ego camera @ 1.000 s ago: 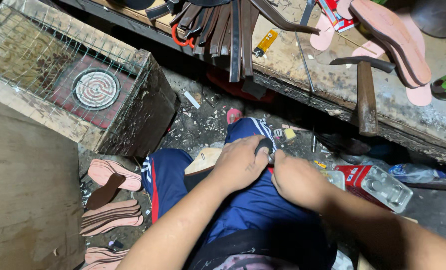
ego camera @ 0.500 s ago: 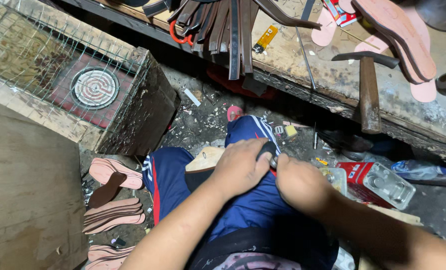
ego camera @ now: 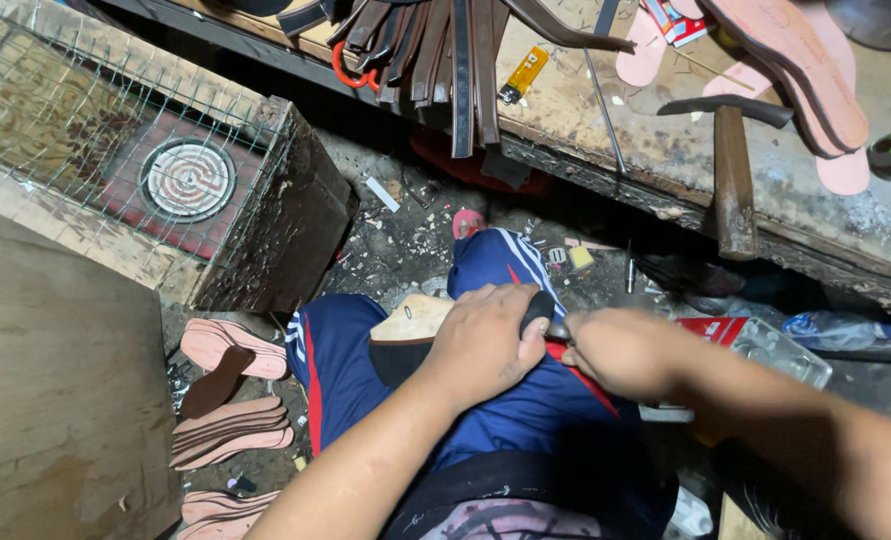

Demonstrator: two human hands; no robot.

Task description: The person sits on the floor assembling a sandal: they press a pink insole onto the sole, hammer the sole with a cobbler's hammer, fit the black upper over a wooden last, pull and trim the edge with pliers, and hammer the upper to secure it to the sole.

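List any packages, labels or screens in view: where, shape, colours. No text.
Red box: on the floor right of the right hand, flat, red with white marks.
Clear tray: beside the red box, rectangular plastic.
Red-and-white pack: top of the bench, small, partly under a pink sole.
Yellow lighter: on the bench by the straps, slim, with a dark label.
Screens: none.

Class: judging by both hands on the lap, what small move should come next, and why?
Probably a short stroke of the tool: the left hand pins the dark piece on the knee, over a tan sole, and the right hand meets it.
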